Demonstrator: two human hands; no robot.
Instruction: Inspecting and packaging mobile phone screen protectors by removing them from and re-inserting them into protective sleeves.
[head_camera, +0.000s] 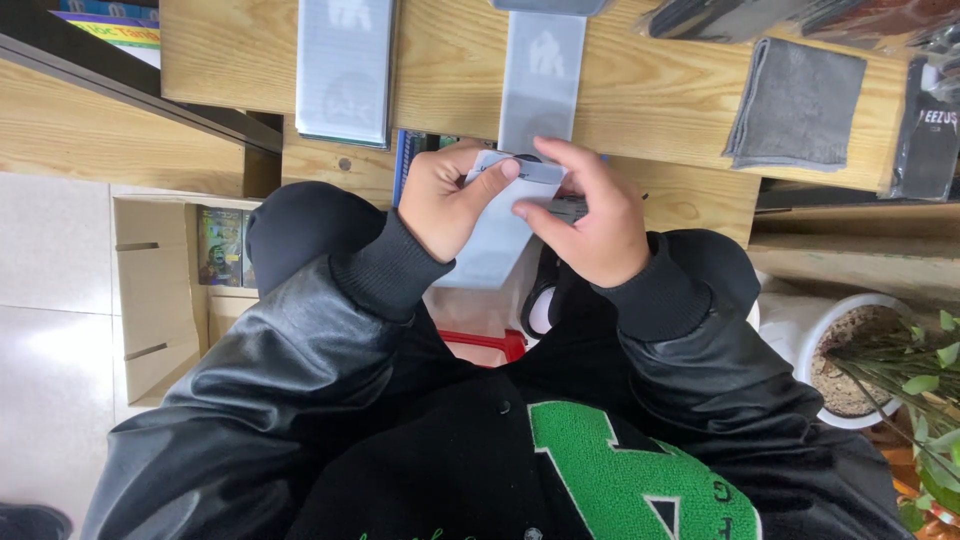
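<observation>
Both hands meet in front of the chest, just below the edge of the wooden counter (640, 90). The left hand (445, 205) is curled around the upper left corner of a pale sleeve (497, 240), thumb laid across its top to keep it steady. The right hand (590, 215) is half closed, its fingers pinching the top edge of the sleeve from the other side, so the sleeve hangs down between the two wrists where the person can look straight at it. A dark small thing sits at its top, but I cannot tell what it is. On the counter lie two similar flat packs (345, 65) and a grey cloth (795, 105), near at hand. A cardboard box (160, 290) stands on the floor to the left, a plant pot (815, 335) to the right.
</observation>
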